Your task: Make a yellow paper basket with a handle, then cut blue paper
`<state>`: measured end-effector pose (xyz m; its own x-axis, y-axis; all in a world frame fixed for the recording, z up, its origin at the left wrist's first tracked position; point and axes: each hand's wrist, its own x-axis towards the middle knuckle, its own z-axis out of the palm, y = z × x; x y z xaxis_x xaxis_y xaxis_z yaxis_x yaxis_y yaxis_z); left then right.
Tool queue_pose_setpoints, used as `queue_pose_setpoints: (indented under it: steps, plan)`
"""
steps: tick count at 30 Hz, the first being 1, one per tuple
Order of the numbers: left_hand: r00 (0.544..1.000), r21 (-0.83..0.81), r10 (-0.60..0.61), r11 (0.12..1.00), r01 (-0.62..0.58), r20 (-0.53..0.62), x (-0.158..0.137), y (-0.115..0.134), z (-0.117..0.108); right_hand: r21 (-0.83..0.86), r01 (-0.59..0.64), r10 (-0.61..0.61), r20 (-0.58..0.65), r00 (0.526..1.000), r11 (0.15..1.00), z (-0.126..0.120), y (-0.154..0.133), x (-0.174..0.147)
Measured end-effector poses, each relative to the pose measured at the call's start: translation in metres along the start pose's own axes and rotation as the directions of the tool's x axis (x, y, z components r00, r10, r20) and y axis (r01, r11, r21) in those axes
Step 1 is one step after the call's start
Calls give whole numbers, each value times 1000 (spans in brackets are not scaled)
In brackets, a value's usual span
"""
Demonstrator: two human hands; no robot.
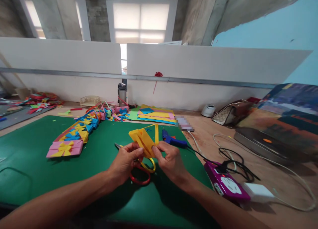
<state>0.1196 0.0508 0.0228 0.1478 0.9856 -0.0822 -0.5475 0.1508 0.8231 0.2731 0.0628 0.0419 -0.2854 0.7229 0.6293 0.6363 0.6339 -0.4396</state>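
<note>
Between my two hands is a yellow folded paper piece (pixel 146 140), held up over the green mat (pixel 104 196). My left hand (pixel 129 157) pinches its lower left side between thumb and fingers. On the right side, my right hand (pixel 170 157) grips the lower edge, and a narrow yellow strip stands up beside its fingers. Scissors (pixel 140 180) with red and yellow handles lie on the mat under my hands, partly covered by the left one. A blue glue gun (pixel 174 141) rests just beyond my right hand.
Pink, yellow and blue folded paper boxes (pixel 65 148) stand in a row at left. Paper sheets (pixel 155 115), scraps (pixel 116 113) and a bottle (pixel 122 94) are behind. At right lie a phone (pixel 184 123), a purple power strip (pixel 225 182), cables and a dark case (pixel 263 146).
</note>
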Motion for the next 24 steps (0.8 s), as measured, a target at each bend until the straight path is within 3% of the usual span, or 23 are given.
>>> queue_pose_setpoints:
  steps: [5, 9, 11, 24]
  plan:
    - [998, 168, 61, 984, -57, -21, -2, -1, 1, -197, 99, -90, 52, 995, 976, 0, 2, -1]
    - [992, 249, 118, 963, -102, -49, -3, 1, 2, -524, 229, -192, 124, 974, 820, 0, 1, -3]
    - [989, 277, 138, 953, -119, -49, -4, 3, 3, -607, 259, -216, 145, 966, 751, -2, 0, -3]
    - [982, 444, 186, 878, -178, 26, -8, 1, 6, -600, 325, -360, 65, 931, 731, -6, 4, 0]
